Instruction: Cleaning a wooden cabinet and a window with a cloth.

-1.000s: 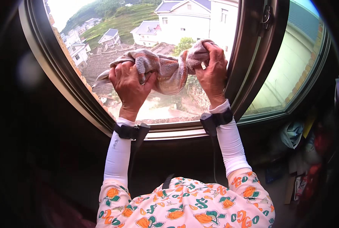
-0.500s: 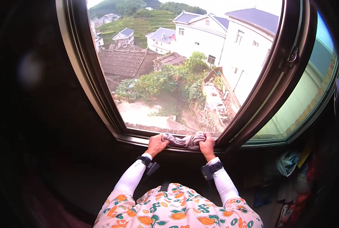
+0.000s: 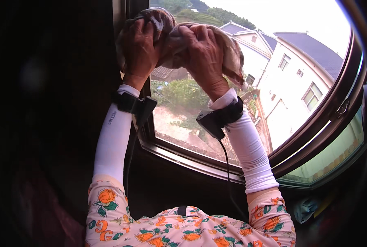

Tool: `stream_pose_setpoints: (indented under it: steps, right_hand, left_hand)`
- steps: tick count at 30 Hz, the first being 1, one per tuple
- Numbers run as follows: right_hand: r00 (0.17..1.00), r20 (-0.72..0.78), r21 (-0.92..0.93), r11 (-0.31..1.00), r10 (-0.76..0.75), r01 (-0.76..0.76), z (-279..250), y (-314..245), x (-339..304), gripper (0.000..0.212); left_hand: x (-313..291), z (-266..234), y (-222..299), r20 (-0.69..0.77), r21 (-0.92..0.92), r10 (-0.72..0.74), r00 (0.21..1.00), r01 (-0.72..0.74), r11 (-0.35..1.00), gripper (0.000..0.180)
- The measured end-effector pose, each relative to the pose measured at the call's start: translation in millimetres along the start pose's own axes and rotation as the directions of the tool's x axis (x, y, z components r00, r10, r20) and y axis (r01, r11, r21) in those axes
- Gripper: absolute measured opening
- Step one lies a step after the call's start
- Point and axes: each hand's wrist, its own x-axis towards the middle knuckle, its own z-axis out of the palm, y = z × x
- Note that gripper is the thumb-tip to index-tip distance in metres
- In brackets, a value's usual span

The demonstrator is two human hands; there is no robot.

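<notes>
A bunched greyish-pink cloth [image 3: 233,57] is gripped in both hands, raised at the upper left of the window. My left hand [image 3: 139,53] is closed round one end, beside the left upright of the dark window frame [image 3: 147,123]. My right hand [image 3: 204,55] has its fingers curled into the other part, and a loose corner hangs to its right. Whether the cloth touches the frame or pane behind it I cannot tell. White sleeves cover both forearms, and each wrist wears a black strapped device [image 3: 139,107].
The window's bottom rail [image 3: 183,164] runs below my hands. At the right, a second sash with a round catch [image 3: 343,108] overlaps a greenish pane [image 3: 323,162]. A pale blue bag [image 3: 305,210] lies at the lower right. Outside stand white houses [image 3: 303,78] and green bushes [image 3: 179,92].
Both hands have risen from the bottom rail to the upper left of the window, carrying the cloth. The view has shifted, so the window sits further right.
</notes>
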Motion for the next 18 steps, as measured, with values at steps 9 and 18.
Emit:
stream_pose_setpoints:
  steps: [9, 18]
  right_hand:
    - [0.843, 0.532, 0.447, 0.817, 0.083, -0.363, 38.7, -84.1, -258.8, 0.033]
    - [0.302, 0.853, -0.166, 0.77, 0.426, -0.616, -77.9, -61.4, -418.4, 0.033]
  left_hand:
    - [-302.3, -39.5, 34.3, 0.639, 0.052, -0.198, 0.743, 0.214, 0.975, 0.03]
    - [-402.1, -65.0, 125.5, 0.866, -0.021, -0.204, 0.457, 0.44, 0.898, 0.038]
